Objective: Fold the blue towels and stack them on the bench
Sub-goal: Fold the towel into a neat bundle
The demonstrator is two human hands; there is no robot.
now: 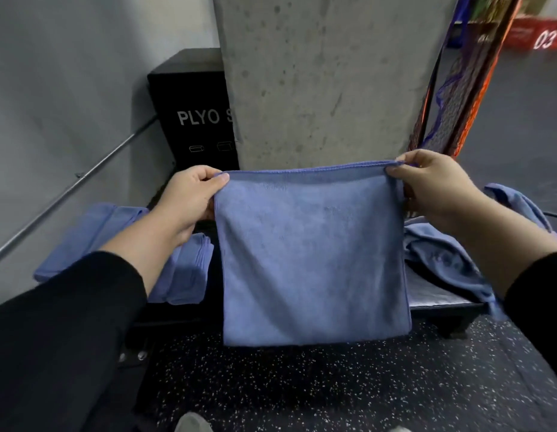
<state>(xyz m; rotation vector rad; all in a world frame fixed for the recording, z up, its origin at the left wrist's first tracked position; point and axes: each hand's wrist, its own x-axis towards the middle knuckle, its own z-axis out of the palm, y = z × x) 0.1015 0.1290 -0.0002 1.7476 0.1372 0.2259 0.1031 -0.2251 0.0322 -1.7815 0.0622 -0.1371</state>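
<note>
So the blue towel is held up in the air in front of the desk, doubled over with two edges lined up along the top. It hangs flat, facing the camera, top edge running left to right and roughly level, a bit taller than it is wide. Its bottom edge hangs lower than the desk top, against the speckled floor.

Left hand pinches the top left corner, thumb in front and fingers curled behind. Right hand pinches the top right corner the same way.

The hanging towel covers most of the desk; only a shiny dark strip shows on the right. The folded towel stack sits on the left, half hidden behind the left forearm and black sleeve, so I can't count the layers. The unfolded towel pile lies crumpled on the right, cut off by the right arm. Behind, a concrete pillar blocks part of the black plyo box, so its lettering is cut short.
</note>
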